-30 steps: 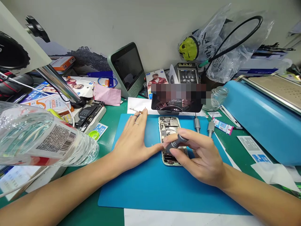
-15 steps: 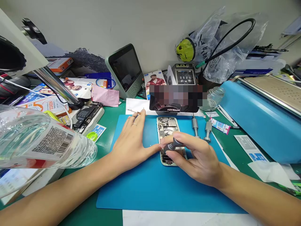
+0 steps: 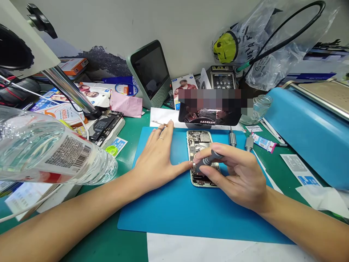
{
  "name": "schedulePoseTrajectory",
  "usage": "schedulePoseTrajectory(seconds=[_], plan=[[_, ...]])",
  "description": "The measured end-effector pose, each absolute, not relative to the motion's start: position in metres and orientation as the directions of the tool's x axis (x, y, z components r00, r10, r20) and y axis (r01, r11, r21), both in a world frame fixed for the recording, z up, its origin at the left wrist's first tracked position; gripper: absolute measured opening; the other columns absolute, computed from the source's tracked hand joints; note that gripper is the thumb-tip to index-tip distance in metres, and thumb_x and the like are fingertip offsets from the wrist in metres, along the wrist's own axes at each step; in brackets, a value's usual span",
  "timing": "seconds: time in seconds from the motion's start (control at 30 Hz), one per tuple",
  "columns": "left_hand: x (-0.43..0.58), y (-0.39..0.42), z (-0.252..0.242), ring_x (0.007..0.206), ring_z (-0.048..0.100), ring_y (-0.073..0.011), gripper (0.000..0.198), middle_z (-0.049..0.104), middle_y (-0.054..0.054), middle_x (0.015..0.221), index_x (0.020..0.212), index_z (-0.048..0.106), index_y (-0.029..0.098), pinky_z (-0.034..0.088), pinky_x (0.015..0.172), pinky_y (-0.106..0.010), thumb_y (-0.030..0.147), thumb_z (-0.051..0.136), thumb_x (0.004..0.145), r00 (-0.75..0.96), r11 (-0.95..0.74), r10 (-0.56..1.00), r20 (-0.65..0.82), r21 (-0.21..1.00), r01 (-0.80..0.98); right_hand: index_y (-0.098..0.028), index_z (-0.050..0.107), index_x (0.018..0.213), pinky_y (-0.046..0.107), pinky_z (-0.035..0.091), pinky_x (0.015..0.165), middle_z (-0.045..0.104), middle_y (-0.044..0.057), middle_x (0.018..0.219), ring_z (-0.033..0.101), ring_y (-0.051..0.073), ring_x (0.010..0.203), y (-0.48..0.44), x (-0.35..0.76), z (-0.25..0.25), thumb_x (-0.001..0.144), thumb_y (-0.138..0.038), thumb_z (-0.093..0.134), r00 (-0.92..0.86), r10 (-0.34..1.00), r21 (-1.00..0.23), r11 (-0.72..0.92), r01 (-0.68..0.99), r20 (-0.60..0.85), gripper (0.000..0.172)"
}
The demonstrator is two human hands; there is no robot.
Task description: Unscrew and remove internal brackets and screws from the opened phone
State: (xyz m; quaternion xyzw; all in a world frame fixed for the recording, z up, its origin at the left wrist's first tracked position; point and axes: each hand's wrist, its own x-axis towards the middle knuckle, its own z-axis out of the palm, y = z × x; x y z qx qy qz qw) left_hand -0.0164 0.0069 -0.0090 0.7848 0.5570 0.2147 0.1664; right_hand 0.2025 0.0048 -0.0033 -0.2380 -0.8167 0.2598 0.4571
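Grips gray screwdriver (image 3: 213, 156) in right hand (image 3: 241, 174) over opened phone (image 3: 193, 148), frame centre.
Rests left hand (image 3: 155, 158) splayed on blue mat (image 3: 180, 214), thumb (image 3: 182, 167) at phone edge.

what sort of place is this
Most likely a phone repair bench: an opened phone with its inner parts bare lies on a blue work mat, and the right hand holds what looks like a screwdriver over it.

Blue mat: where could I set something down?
On the blue mat, the widest bare patch lies between the opened phone and the near white paper; a smaller one, between phone and left hand. It's crowded around the right hand and two grey tools beyond.
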Motion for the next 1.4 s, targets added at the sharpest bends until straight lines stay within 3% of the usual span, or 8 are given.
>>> schedulePoseTrajectory(seconds=[0.2,0.33,0.53,0.7,1.0,1.4], plan=[[-0.016,0.0071,-0.0081,0.153,0.019,-0.0357,0.11,0.023,-0.017,0.167,0.162,0.007,0.012,0.025,0.123,-0.054,0.068,0.063,0.086,0.284,-0.308,0.951,0.125,0.49,0.816,-0.035,0.044,0.146,0.032,0.07,0.076,0.072,0.004,0.109,0.075,0.019,0.097,0.0048,0.2031,-0.0039,0.088,0.0,0.066,-0.485,0.592,-0.628,0.771,0.108,0.643,0.071],[-0.0157,0.0068,-0.0082,0.153,0.02,-0.0357,0.108,0.023,-0.016,0.167,0.162,0.007,0.015,0.026,0.122,-0.055,0.068,0.063,0.086,0.282,-0.314,0.949,0.14,0.497,0.809,-0.034,0.045,0.144,0.03,0.069,0.072,0.073,0.004,0.108,0.076,0.019,0.094,0.0051,0.2028,-0.0018,0.09,-0.003,0.065,-0.507,0.595,-0.634,0.765,0.118,0.624,0.066],[-0.0159,0.007,-0.0098,0.152,0.022,-0.0357,0.105,0.022,-0.014,0.168,0.162,0.008,0.017,0.027,0.122,-0.054,0.068,0.061,0.088,0.282,-0.323,0.946,0.158,0.491,0.809,-0.033,0.043,0.145,0.036,0.069,0.08,0.074,0.005,0.11,0.076,0.019,0.088,0.0063,0.2004,0.0005,0.089,-0.004,0.063,-0.5,0.539,-0.547,0.824,0.148,0.678,0.066],[-0.0162,0.0064,-0.0104,0.152,0.022,-0.0362,0.105,0.022,-0.015,0.168,0.162,0.008,0.017,0.027,0.122,-0.054,0.067,0.062,0.087,0.287,-0.33,0.944,0.163,0.488,0.808,-0.031,0.042,0.146,0.038,0.068,0.082,0.072,0.008,0.112,0.075,0.023,0.099,0.0067,0.2024,-0.0013,0.086,-0.002,0.064,-0.516,0.518,-0.519,0.84,0.158,0.682,0.07],[-0.0164,0.0067,-0.0098,0.154,0.018,-0.0362,0.11,0.02,-0.015,0.168,0.162,0.005,0.015,0.024,0.123,-0.055,0.068,0.064,0.086,0.287,-0.318,0.948,0.139,0.489,0.812,-0.034,0.042,0.146,0.034,0.069,0.07,0.072,0.005,0.104,0.074,0.021,0.092,0.0066,0.2025,-0.0019,0.086,0.0,0.063,-0.503,0.579,-0.595,0.79,0.149,0.642,0.072],[-0.0154,0.0067,-0.0083,0.153,0.019,-0.0359,0.11,0.021,-0.016,0.167,0.162,0.007,0.01,0.026,0.123,-0.053,0.069,0.061,0.086,0.276,-0.302,0.953,0.124,0.473,0.828,-0.034,0.043,0.147,0.035,0.067,0.076,0.07,0.004,0.105,0.074,0.02,0.093,0.0084,0.2025,-0.0048,0.085,-0.001,0.07,-0.501,0.538,-0.562,0.819,0.118,0.678,0.075]])
